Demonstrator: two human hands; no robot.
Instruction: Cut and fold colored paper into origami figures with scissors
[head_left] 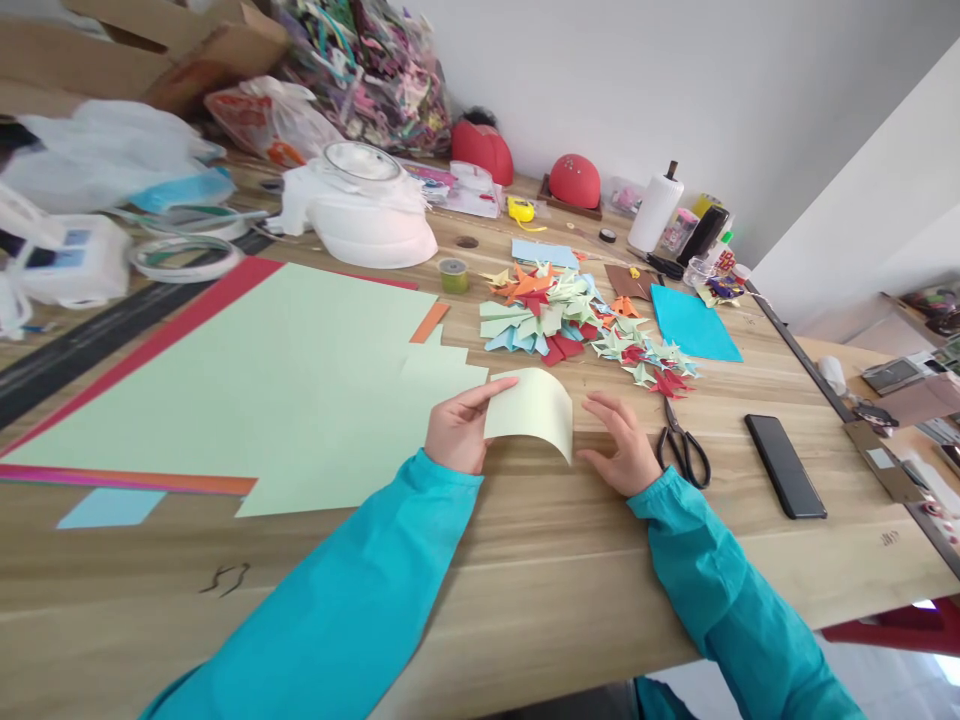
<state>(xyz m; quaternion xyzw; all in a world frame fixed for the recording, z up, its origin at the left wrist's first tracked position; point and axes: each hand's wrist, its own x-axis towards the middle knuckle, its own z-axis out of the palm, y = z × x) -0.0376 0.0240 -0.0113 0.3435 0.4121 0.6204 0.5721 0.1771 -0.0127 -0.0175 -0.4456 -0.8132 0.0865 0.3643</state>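
Observation:
My left hand [459, 425] pinches a pale green sheet of paper [531, 408] by its left edge, thumb on top. The sheet bows, its right end drooping toward the table. Just right of it, my right hand [621, 442] is open, fingers apart and curved, not touching the paper. Black-handled scissors [684, 450] lie beside my right wrist. Large light green sheets [300, 370] spread out on the left, over red and orange ones. Beyond my hands is a pile of folded paper pieces [555, 310] in green, orange, red and blue.
A phone [785, 466] lies at the right. Blue paper [694, 322], a ribbon roll [453, 275] and a yellow tape measure [520, 209] sit farther back. White bowl-shaped forms [367, 215], bags and a cardboard box [142, 50] crowd the back left; a white bottle [655, 210] stands at back right.

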